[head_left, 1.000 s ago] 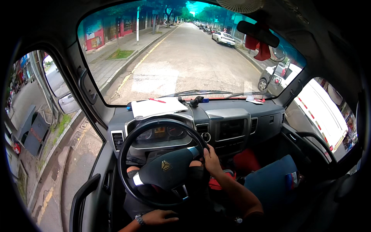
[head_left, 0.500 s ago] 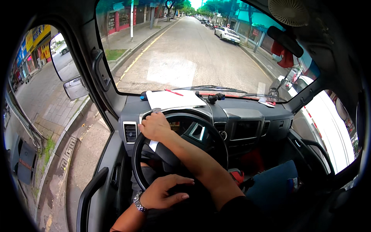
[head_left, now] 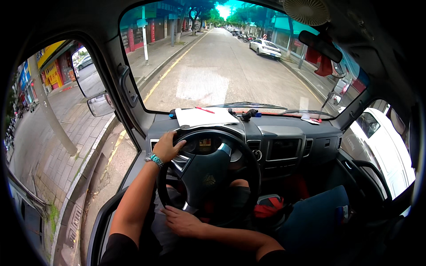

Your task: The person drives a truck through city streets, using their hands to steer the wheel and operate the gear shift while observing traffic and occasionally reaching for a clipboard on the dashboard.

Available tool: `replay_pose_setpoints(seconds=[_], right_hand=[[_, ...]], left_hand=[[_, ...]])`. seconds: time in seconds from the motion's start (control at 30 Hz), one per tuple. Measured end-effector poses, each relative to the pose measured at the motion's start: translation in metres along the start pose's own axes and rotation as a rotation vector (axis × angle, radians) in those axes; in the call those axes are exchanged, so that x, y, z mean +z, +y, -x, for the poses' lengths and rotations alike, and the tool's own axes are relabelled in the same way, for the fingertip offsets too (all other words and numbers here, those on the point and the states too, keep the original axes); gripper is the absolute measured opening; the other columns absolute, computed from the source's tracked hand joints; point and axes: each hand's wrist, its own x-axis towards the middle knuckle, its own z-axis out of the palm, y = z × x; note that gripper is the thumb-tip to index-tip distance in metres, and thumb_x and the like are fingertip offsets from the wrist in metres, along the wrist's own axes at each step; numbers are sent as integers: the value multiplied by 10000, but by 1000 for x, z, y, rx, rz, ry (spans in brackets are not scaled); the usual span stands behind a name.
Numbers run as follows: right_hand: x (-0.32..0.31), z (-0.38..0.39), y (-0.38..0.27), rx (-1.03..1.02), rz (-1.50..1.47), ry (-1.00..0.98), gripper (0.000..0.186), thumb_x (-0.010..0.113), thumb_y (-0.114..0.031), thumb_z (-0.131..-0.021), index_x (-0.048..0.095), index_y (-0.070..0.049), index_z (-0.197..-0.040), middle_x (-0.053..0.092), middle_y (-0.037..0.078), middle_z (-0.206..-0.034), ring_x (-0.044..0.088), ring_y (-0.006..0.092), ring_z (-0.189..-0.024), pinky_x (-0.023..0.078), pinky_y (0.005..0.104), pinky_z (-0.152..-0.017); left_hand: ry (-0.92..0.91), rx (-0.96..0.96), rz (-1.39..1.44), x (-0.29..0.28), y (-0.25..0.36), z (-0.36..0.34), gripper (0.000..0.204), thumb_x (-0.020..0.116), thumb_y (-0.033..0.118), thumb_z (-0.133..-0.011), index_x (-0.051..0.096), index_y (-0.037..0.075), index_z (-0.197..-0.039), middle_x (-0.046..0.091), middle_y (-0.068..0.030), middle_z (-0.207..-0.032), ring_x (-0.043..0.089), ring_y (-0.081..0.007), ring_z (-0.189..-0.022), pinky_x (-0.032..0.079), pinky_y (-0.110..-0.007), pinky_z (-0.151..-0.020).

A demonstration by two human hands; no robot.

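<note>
The black steering wheel (head_left: 259,177) stands in front of me, its hub turned off level. My left hand (head_left: 166,147), a metal watch (head_left: 155,160) on its wrist, is closed round the upper left of the rim, with the thumb pointing inward. Lower down, my right hand (head_left: 183,222) reaches across my lap and holds the rim at its bottom left; its fingertips bend over the rim there. Behind the wheel a small display glows in the instrument cluster (head_left: 205,143).
White papers (head_left: 204,116) with a red pen (head_left: 204,110) lie on the dashboard. A centre screen (head_left: 284,149) sits to the right. Beyond the windscreen a road (head_left: 199,57) runs ahead, a white car (head_left: 265,48) at its right. A white vehicle (head_left: 377,137) stands close outside the right window.
My left hand has risen from below onto the upper left rim. My right hand has come down from there to the bottom left. The wheel has turned, and the outside view has shifted.
</note>
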Motion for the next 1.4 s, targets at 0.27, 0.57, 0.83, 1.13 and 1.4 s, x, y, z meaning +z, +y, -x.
replay_pose_setpoints(seconds=[0.27,0.57,0.83,1.13,1.4], right_hand=[[-66,203,36,466,-23,452,582,768,-293,-951,592,-50,-1449,597,151,-1478,500,347,-1457,371,537,-1242],[-13,205,59,1281,-1305,1459,649,676,-155,-1033,344,21,-1562,674,134,-1183,703,204,-944,583,337,-806],[-28,221,68,1340,-1227,1424,528,648,-138,-1054,380,-30,-1496,630,70,-984,638,132,-693,549,301,-632],[-29,223,95,1310,-1183,1331,515,665,-166,-1041,433,-23,-1478,617,66,-959,631,136,-687,532,294,-594],[-24,224,90,1310,-1194,1375,581,699,-137,-1020,419,3,-1510,630,49,-912,632,136,-676,538,295,-594]], left_hand=[[-318,-280,301,9,-1,7,553,703,516,-995,699,-13,-1154,755,-180,-925,732,-293,-859,559,-396,-803],[-456,-241,357,-2,-15,-12,436,709,461,-1015,662,28,-1006,626,-27,-770,565,-139,-695,470,-332,-638],[-416,-203,416,12,-2,-9,475,719,451,-999,673,-15,-1073,693,-110,-828,638,-195,-758,510,-361,-711],[-279,-214,470,8,-24,23,461,729,416,-988,683,-28,-1106,687,-91,-826,645,-181,-752,509,-341,-701],[-267,-185,504,5,-14,24,455,720,372,-984,671,-41,-1170,667,-70,-819,602,-166,-750,494,-342,-718]])
